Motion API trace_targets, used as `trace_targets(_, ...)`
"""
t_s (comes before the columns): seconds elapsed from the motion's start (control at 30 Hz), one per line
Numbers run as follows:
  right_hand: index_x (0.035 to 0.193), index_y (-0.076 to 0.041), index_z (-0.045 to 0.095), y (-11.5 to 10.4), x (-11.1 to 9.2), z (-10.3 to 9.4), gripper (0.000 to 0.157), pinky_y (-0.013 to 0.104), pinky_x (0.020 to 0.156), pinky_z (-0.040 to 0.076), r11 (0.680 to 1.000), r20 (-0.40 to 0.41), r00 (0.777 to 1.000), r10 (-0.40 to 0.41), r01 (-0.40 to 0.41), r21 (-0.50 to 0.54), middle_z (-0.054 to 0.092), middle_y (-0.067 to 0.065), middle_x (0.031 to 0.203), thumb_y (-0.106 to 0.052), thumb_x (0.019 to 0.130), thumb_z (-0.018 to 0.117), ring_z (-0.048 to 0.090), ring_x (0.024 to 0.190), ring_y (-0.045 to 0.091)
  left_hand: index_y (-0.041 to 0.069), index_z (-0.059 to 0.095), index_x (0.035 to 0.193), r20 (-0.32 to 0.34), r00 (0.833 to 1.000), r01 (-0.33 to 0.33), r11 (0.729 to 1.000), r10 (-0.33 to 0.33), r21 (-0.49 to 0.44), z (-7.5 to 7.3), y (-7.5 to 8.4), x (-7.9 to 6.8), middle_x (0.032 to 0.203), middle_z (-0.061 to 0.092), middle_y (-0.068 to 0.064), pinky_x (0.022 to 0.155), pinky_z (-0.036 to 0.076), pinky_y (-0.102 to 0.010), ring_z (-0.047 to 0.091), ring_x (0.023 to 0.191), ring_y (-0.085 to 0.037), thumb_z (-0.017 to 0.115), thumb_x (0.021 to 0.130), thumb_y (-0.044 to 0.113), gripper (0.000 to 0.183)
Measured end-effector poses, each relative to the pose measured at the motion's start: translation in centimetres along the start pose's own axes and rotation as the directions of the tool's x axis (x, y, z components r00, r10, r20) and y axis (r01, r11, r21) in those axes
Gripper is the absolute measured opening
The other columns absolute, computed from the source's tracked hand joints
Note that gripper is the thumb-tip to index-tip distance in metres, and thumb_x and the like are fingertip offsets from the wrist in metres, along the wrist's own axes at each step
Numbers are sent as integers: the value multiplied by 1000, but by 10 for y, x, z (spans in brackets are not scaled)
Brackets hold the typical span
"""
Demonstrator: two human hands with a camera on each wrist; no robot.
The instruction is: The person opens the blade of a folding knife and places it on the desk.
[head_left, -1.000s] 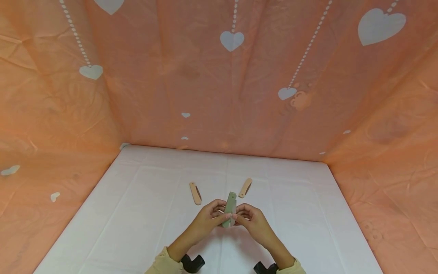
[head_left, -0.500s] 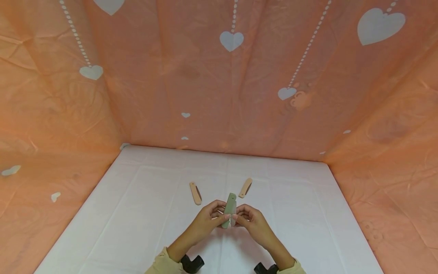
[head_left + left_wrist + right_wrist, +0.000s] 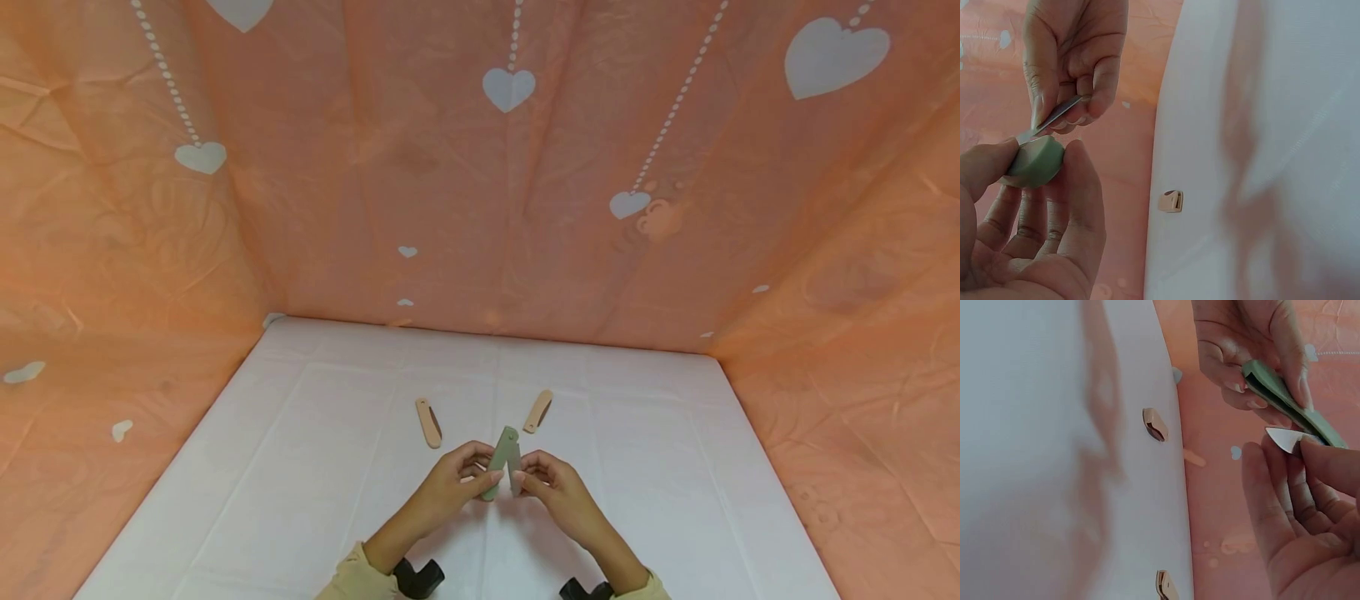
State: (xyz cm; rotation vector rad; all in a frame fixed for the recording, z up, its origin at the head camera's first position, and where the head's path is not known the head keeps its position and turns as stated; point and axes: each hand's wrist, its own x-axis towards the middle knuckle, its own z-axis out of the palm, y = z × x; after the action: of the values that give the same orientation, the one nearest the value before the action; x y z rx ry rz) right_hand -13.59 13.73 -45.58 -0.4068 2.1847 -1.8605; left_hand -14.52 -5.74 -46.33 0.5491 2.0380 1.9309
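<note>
A green-handled folding knife (image 3: 498, 460) is held up between both hands, over the near middle of the table. My left hand (image 3: 459, 477) grips the handle (image 3: 1285, 397) between thumb and fingers. On the other side, my right hand (image 3: 553, 487) pinches the blade (image 3: 1286, 439) near its pointed end. The blade stands part-way out of the handle slot, making a narrow V that opens toward me. In the left wrist view the handle (image 3: 1038, 164) shows end-on, with the right hand's thumb on the blade behind it.
Two beige folding knives lie folded on the white table (image 3: 337, 500) beyond the hands: one knife (image 3: 428, 423) to the left, another knife (image 3: 537, 412) to the right. Orange sheets with white hearts (image 3: 508, 89) wall in the back and sides.
The right hand has drawn the blade away from the handle, and the gap between them has widened. The knife sits slightly lower. Both beige knives have stayed put.
</note>
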Motion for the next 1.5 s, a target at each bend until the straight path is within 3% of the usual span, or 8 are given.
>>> trace_targets(0.33, 95, 4, 54, 3, -4, -2, 16, 40, 76, 48, 998, 15, 1000, -13, 14, -64, 59, 16, 89, -10, 88, 54, 59, 86, 24, 6, 55, 106, -4, 1000, -8, 998, 8, 63, -3, -3, -6, 95, 58, -9, 67, 50, -28, 56, 84, -20, 60, 85, 16, 24)
trace_targets(0.67, 95, 5, 54, 5, -6, -4, 15, 43, 74, 47, 995, -9, 1000, -26, 25, -94, 59, 16, 88, -8, 87, 54, 58, 83, 26, 3, 55, 106, 2, 1000, -11, 999, 11, 30, -8, -10, -7, 93, 58, -13, 69, 50, -40, 56, 86, -23, 59, 85, 13, 23)
trace_targets(0.8, 96, 5, 54, 8, -6, -6, 14, 37, 73, 49, 992, -19, 999, -43, 41, -119, 58, 16, 89, -6, 88, 53, 57, 83, 25, 4, 55, 106, -9, 1000, -14, 999, 15, 34, -10, -23, -5, 92, 58, -10, 67, 51, -39, 56, 84, -20, 60, 85, 16, 25)
trace_targets(0.97, 97, 0, 55, 30, -2, -12, 14, 29, 71, 50, 987, -41, 997, -73, 66, -144, 58, 11, 87, -11, 88, 54, 57, 81, 19, 5, 55, 108, -38, 999, -19, 999, 21, 51, -13, -42, -1, 92, 58, -10, 65, 51, -37, 57, 83, -18, 61, 84, 15, 26)
trace_targets(1.07, 97, -2, 56, 39, -1, -15, 16, 27, 72, 50, 983, -53, 995, -82, 72, -167, 58, 8, 86, -15, 88, 54, 57, 81, 17, 6, 54, 110, -54, 998, -15, 999, 17, 43, -15, -44, -2, 93, 58, -11, 64, 51, -41, 57, 83, -19, 61, 84, 14, 28)
trace_targets(1.3, 96, -4, 57, 37, -2, -18, 11, 27, 71, 50, 979, -65, 993, -95, 81, -188, 58, 7, 84, -11, 88, 54, 57, 80, 17, 10, 53, 113, -55, 998, -33, 998, 37, 58, -17, -41, -4, 92, 59, -10, 64, 50, -41, 57, 81, -17, 60, 84, 18, 30)
trace_targets(1.5, 95, -4, 58, 35, -2, -22, 10, 27, 69, 50, 972, -70, 992, -109, 91, -216, 58, 7, 84, -9, 88, 54, 56, 79, 18, 8, 56, 113, -37, 998, -41, 992, 46, 117, -21, -20, -7, 91, 60, -10, 64, 50, -43, 57, 81, -20, 59, 85, 13, 29)
